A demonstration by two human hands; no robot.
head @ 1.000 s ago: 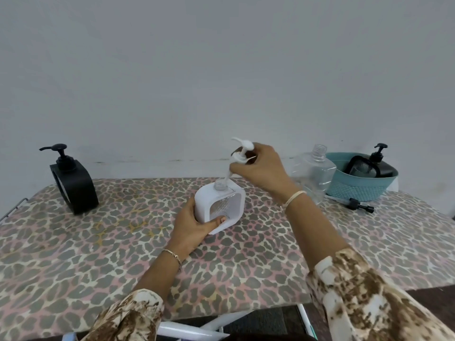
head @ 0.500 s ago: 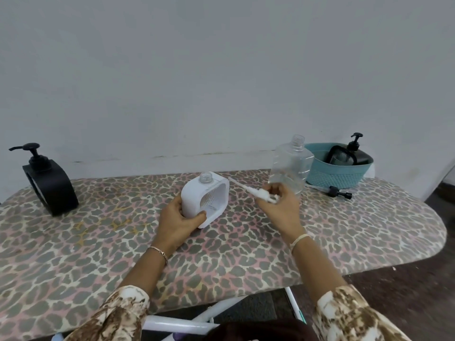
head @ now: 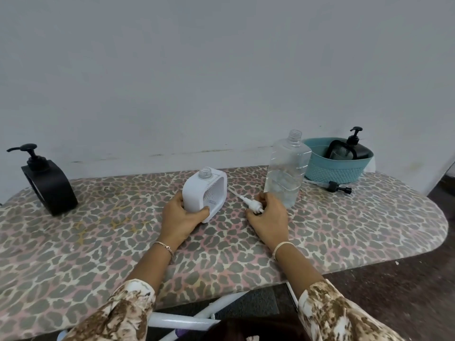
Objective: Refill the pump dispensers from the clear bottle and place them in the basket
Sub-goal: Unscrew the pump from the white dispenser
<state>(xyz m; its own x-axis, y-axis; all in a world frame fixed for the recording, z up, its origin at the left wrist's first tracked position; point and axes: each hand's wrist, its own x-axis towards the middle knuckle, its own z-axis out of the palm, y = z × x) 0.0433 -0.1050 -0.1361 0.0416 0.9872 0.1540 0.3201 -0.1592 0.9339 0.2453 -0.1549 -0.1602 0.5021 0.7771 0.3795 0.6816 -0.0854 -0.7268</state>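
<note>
— Where's the white squarish plastic dispenser (head: 205, 190)?
— On the leopard-print board (head: 98, 230), left hand (head: 181, 219) gripping it; right hand (head: 268, 217) pinches the white pump (head: 248, 201) beside, clear plastic bottle (head: 285, 173) just behind (teal woven basket (head: 337, 168) far right).

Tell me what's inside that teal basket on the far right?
A black pump dispenser sits in the teal basket, pump head above the rim. The wall hides its base and the basket floor.
</note>
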